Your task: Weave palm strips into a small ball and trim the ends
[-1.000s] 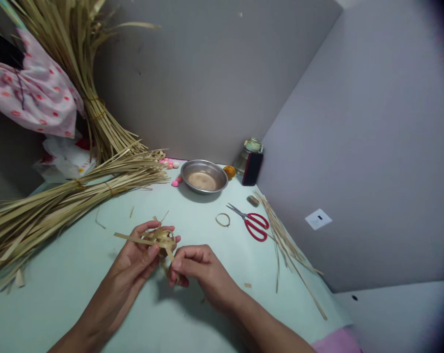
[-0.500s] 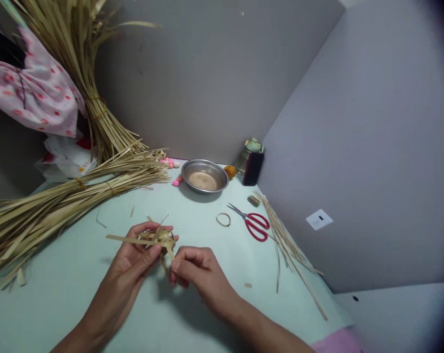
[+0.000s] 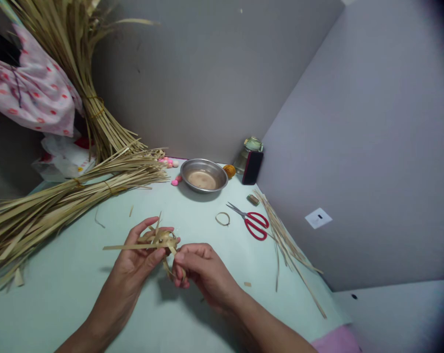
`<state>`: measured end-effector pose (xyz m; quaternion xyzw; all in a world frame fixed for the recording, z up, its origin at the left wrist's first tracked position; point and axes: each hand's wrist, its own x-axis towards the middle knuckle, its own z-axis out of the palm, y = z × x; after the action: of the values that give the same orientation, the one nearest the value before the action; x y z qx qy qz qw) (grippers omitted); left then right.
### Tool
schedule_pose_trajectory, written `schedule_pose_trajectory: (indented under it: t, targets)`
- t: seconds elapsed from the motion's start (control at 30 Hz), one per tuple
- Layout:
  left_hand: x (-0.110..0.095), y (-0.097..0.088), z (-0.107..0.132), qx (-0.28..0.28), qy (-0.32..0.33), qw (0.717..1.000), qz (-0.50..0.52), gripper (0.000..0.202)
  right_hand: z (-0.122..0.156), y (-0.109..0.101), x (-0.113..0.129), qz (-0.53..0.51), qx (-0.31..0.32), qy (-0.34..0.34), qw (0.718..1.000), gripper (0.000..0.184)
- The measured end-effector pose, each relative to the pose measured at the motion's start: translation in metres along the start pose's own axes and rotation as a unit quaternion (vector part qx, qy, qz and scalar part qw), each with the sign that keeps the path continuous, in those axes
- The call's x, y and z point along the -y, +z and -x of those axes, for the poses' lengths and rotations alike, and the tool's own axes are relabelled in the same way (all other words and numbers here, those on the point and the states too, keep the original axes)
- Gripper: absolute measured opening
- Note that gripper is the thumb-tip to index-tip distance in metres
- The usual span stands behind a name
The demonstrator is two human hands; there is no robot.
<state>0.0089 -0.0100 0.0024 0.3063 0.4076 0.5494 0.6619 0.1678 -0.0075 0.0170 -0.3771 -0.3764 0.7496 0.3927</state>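
Note:
My left hand (image 3: pixel 135 255) grips a small knot of woven palm-leaf strips (image 3: pixel 159 239) just above the pale green table (image 3: pixel 78 294). One long strip sticks out from it to the left. Thumb and fingers of that hand are curled round the knot. My right hand (image 3: pixel 199 272) sits right beside it, fingers closed in a pinch on a loose strip end (image 3: pixel 169 268) that hangs down from the knot. Both hands touch the same woven piece.
Tied bundles of dried leaf strips (image 3: pixel 60 196) lie at the left and lean on the wall. A metal bowl (image 3: pixel 203 175), red scissors (image 3: pixel 253 223), a small leaf ring (image 3: pixel 222 219), a jar (image 3: pixel 248 157), pink beads (image 3: pixel 172 166) and loose strips (image 3: pixel 288 245) lie beyond and right.
The woven knot has turned a little in my left hand, and its long strip now points more level to the left. My right hand moved slightly closer, still pinching the strip end.

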Motion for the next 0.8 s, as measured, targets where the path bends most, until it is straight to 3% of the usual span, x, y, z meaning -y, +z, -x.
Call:
schedule_pose_trajectory:
  t: [0.17,0.47,0.63,0.8]
  targets:
    - [0.001,0.0,-0.001,-0.011,0.001,1.0,-0.001,0.065,-0.001,0.001,0.0,0.026,0.0,-0.007,1.0,0.033]
    - [0.002,0.002,0.0,0.008,0.0,1.0,0.01,0.064,-0.001,0.0,0.002,-0.022,0.039,0.031,0.999,0.028]
    - [0.002,0.005,0.004,-0.002,-0.023,0.999,0.033,0.069,-0.001,0.001,-0.004,0.023,0.019,-0.006,1.0,0.031]
    - [0.002,0.006,0.005,-0.009,-0.044,0.997,0.06,0.064,-0.002,0.002,-0.008,0.038,0.032,-0.001,0.999,0.033]
